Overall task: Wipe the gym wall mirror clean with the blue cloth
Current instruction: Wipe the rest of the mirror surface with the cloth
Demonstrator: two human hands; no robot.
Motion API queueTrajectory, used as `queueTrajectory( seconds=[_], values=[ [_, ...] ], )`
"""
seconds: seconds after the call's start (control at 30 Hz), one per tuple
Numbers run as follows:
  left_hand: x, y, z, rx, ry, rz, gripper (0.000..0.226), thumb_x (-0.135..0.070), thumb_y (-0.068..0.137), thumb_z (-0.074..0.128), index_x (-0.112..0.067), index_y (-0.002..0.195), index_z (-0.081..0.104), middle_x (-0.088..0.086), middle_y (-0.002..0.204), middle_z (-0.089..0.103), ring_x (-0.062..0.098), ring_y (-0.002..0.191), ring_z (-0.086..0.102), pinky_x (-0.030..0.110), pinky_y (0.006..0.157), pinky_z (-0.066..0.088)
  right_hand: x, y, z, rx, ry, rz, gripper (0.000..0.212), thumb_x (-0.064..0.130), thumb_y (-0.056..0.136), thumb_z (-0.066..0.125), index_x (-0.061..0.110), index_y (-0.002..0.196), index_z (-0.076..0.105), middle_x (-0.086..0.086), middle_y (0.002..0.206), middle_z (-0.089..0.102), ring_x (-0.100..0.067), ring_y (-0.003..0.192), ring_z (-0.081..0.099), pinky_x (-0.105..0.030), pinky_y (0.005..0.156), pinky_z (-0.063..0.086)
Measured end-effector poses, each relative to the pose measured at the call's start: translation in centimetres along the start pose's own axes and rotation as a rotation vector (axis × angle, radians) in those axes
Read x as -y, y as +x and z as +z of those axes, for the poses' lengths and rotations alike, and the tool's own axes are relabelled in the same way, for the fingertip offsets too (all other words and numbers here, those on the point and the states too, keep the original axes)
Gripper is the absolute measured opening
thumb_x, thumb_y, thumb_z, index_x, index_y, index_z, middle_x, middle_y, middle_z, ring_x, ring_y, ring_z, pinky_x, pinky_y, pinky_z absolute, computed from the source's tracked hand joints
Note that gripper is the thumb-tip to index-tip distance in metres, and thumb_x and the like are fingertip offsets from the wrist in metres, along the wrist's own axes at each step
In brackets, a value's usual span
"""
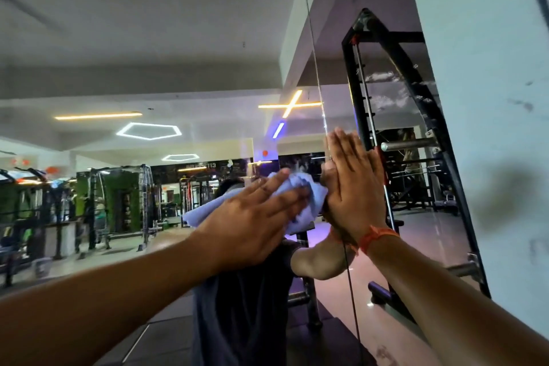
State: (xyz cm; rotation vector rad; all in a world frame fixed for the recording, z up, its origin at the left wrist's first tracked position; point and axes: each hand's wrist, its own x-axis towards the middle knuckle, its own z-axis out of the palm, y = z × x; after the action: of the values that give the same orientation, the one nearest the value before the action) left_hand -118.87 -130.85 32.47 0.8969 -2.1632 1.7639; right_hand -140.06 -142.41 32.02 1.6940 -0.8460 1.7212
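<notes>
The gym wall mirror [142, 68] fills most of the head view and reflects the gym behind me. My left hand [255, 217] lies flat with its palm on the light blue cloth [309, 190], pressing it against the glass at head height. The cloth bunches out past my fingertips and below my hand. My right hand [353, 187] rests flat on the mirror just right of the cloth, fingers straight and pointing up, holding nothing. An orange thread band [375, 239] circles my right wrist. A vertical seam [315, 74] between mirror panels runs beside my right hand.
A white wall or pillar [490, 98] ends the mirror at the right. The mirror reflects a black squat rack [395, 92] with a barbell [410, 145], several gym machines [124, 202] at the left, and ceiling lights [148, 131]. Smudges show on the glass near the rack reflection.
</notes>
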Motion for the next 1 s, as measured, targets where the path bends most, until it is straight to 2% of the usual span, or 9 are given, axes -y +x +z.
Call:
queueTrajectory(
  seconds=[0.1,0.17,0.3,0.37,0.53,0.67,0.87,0.93,1.0],
  values=[
    [2.9,-0.3,-1.2,0.126,0.062,0.35,0.048,-0.034,0.104,0.044,-0.017,0.148,0.053,0.001,0.163,0.039,0.036,0.153,0.027,0.048,0.119,0.035,0.0,0.0,0.1,-0.024,0.007,0.03,0.059,0.031,0.103,0.03,0.023,0.162,0.028,0.005,0.169,0.023,-0.016,0.158,0.015,-0.038,0.125,0.007],
    [7.4,1.4,-2.5,0.105,0.151,0.376,0.048,-0.035,0.106,0.04,-0.018,0.149,0.052,0.003,0.162,0.04,0.037,0.152,0.03,0.05,0.116,0.04,0.3,0.0,0.2,-0.045,-0.004,0.032,0.058,0.031,0.103,0.031,0.023,0.161,0.031,0.005,0.168,0.025,-0.016,0.157,0.017,-0.038,0.124,0.01],
    [13.6,4.3,-5.3,-0.151,0.203,-0.245,0.048,-0.024,0.104,0.042,-0.009,0.149,0.05,0.014,0.159,0.043,0.038,0.149,0.033,0.059,0.119,0.033,0.1,0.0,0.7,-0.063,-0.003,0.018,0.057,0.032,0.104,0.031,0.024,0.161,0.03,0.006,0.168,0.025,-0.015,0.157,0.017,-0.043,0.124,0.015],
    [11.3,4.4,-4.4,-0.217,0.169,-0.365,0.047,-0.015,0.097,0.049,-0.002,0.142,0.056,0.016,0.155,0.047,0.032,0.147,0.032,0.057,0.121,0.03,0.1,-0.1,0.8,-0.071,-0.012,0.014,0.057,0.032,0.104,0.03,0.024,0.161,0.029,0.006,0.168,0.025,-0.015,0.157,0.016,-0.045,0.125,0.016],
    [2.7,-3.2,-2.3,0.046,-0.009,0.083,0.048,-0.029,0.102,0.042,-0.012,0.143,0.058,0.007,0.161,0.041,0.041,0.153,0.026,0.051,0.122,0.029,0.0,-0.1,0.4,-0.039,-0.005,-0.001,0.058,0.032,0.104,0.029,0.021,0.161,0.029,0.004,0.168,0.024,-0.016,0.157,0.015,-0.046,0.124,0.017],
    [7.6,-3.0,-3.1,0.17,0.048,0.461,0.047,-0.033,0.107,0.037,-0.012,0.144,0.057,0.005,0.159,0.045,0.039,0.15,0.033,0.05,0.113,0.041,0.5,-0.3,0.4,-0.061,0.002,0.048,0.059,0.031,0.103,0.029,0.022,0.161,0.031,0.005,0.168,0.026,-0.014,0.157,0.017,-0.047,0.124,0.019],
    [12.2,1.9,-5.0,-0.185,0.083,-0.369,0.052,-0.02,0.098,0.043,-0.01,0.148,0.05,0.01,0.159,0.044,0.043,0.148,0.035,0.058,0.121,0.03,0.3,-0.4,0.9,-0.078,-0.005,0.027,0.058,0.033,0.104,0.028,0.024,0.161,0.028,0.008,0.168,0.024,-0.013,0.157,0.014,-0.048,0.124,0.02],
    [7.7,1.0,-3.6,-0.142,0.045,-0.296,0.051,-0.02,0.096,0.044,-0.007,0.144,0.053,0.013,0.157,0.045,0.046,0.146,0.036,0.059,0.113,0.04,0.3,-0.4,0.8,-0.08,0.002,0.028,0.058,0.032,0.104,0.03,0.024,0.161,0.029,0.008,0.168,0.024,-0.013,0.157,0.015,-0.047,0.125,0.018],
    [3.2,-2.1,-1.9,-0.018,-0.027,0.01,0.044,-0.025,0.098,0.046,-0.007,0.136,0.061,0.012,0.156,0.047,0.047,0.145,0.038,0.059,0.11,0.043,0.2,-0.4,0.7,-0.065,-0.001,0.025,0.058,0.031,0.103,0.032,0.024,0.161,0.03,0.007,0.168,0.025,-0.014,0.157,0.017,-0.046,0.124,0.018]
  ],
)
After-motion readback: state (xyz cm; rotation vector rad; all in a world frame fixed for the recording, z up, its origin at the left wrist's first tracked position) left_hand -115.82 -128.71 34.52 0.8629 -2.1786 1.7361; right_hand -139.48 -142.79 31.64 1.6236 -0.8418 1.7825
